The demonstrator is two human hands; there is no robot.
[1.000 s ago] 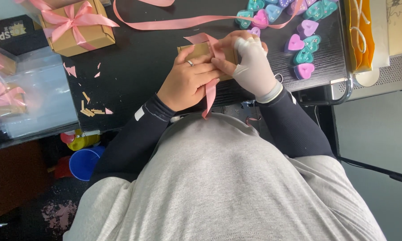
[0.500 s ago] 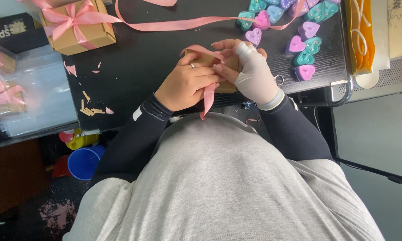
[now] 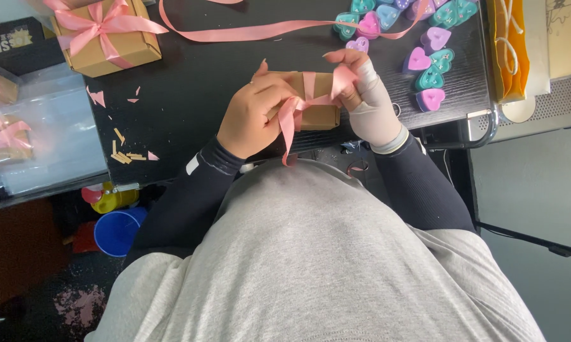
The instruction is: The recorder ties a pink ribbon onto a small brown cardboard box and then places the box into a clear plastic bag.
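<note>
While both hands, left [image 3: 250, 117] and right [image 3: 367, 101], grip ribbon [image 3: 290, 117] crossed over the box [image 3: 317, 107] at centre frame, the bow is unfinished

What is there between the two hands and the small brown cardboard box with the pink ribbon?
Nothing visible. The left hand and the bandaged right hand both already touch the small brown cardboard box, and only its own pink ribbon runs between the fingers.
</note>
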